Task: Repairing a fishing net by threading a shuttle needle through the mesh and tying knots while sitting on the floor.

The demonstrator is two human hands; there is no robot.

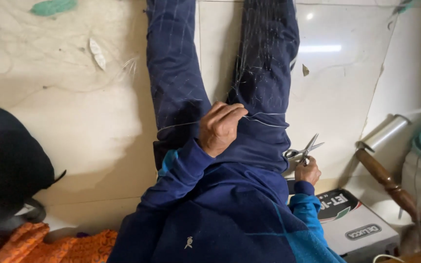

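Note:
I look down on my own legs in dark blue trousers (176,83), stretched out over a pale tiled floor. My left hand (219,127) is closed on a thin pale cord (269,122) that runs across both thighs, with fine net threads (257,53) lying over the right leg. My right hand (307,170) holds small metal scissors (308,148) by the handles beside my right hip, blades slightly apart and pointing up and away.
A grey and black cardboard box (356,224) sits at lower right. A turned wooden leg (391,185) and a clear plastic roll (383,134) stand to the right. Dark fabric (6,160) and orange patterned cloth (40,243) lie at left.

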